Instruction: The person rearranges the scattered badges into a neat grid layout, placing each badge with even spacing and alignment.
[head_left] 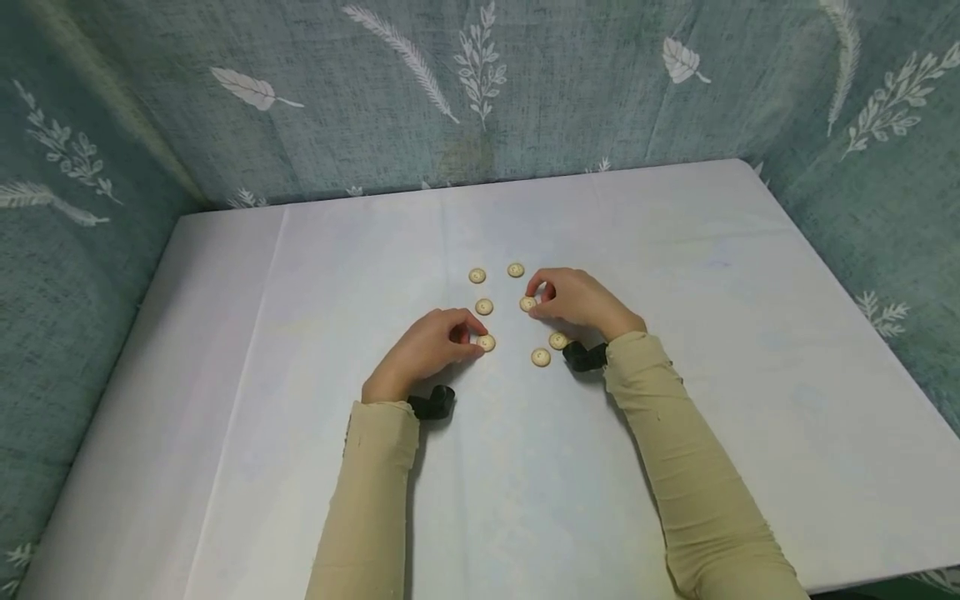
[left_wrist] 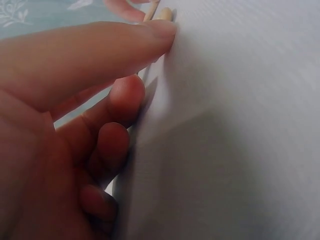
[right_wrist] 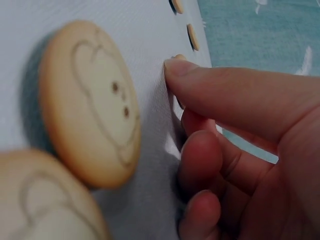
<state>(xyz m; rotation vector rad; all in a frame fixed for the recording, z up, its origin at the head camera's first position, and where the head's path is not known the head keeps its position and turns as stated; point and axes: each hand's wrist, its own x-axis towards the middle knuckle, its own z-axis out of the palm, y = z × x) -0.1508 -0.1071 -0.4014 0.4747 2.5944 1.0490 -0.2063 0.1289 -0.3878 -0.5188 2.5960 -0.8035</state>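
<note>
Several small round biscuits lie on the white tabletop, pale in the middle and browner at the rim. My left hand [head_left: 433, 348] pinches one biscuit [head_left: 487, 343] by its left edge, between thumb and forefinger. Farther right, my right hand [head_left: 583, 302] has thumb and forefinger on another biscuit [head_left: 527, 304], gripping it at the edge, low at the table. The right wrist view shows a loose biscuit [right_wrist: 90, 105] with a bear-like face drawn on it; the right thumb [right_wrist: 225, 95] mostly hides the held one. In the left wrist view, the left thumb [left_wrist: 100, 60] covers much of the grip.
Two biscuits lie at the back, one at left [head_left: 477, 275] and one at right [head_left: 516, 270]. A third biscuit [head_left: 483, 307] sits between the hands. Near the right wrist are two more, a biscuit [head_left: 557, 340] and its neighbour [head_left: 541, 357]. A leaf-patterned green curtain [head_left: 570, 92] surrounds the white table [head_left: 330, 275].
</note>
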